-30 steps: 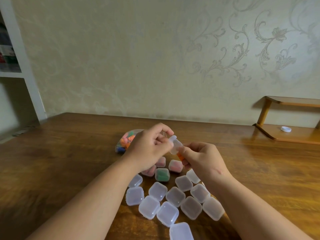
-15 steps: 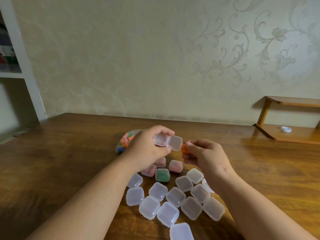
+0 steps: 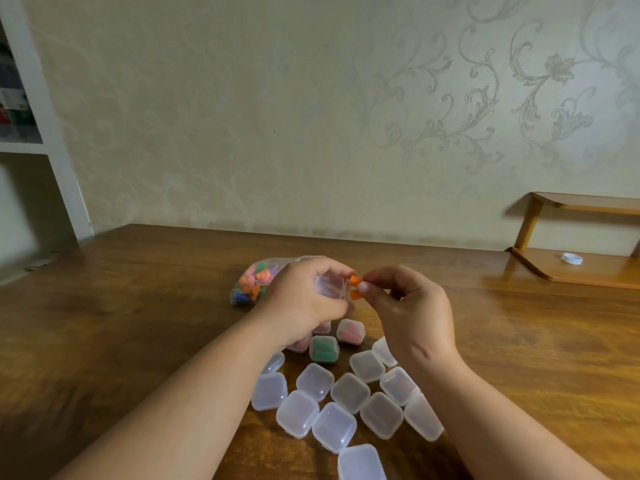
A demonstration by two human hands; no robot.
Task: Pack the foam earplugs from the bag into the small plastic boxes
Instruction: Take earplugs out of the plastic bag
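Right hand (image 3: pixel 412 306): thumb and forefinger pinch two orange earplugs (image 3: pixel 355 281), held above the table (image 3: pixel 138 306), just right of the box.
Left hand (image 3: pixel 304 301): fingers curled round one clear box (image 3: pixel 328 287), also in the air; lid position cannot be told.
Bag (image 3: pixel 251 284): clear, mixed-colour plugs inside, lying on the table just left of the left hand.
Green box (image 3: pixel 323 348), pink box (image 3: pixel 350 330): filled, side by side, near side of the hands.
Empty boxes (image 3: pixel 349 393): closed, clustered nearer still, between the forearms.
Shelf (image 3: pixel 585 275): far right, bearing a white cap (image 3: pixel 571 259).
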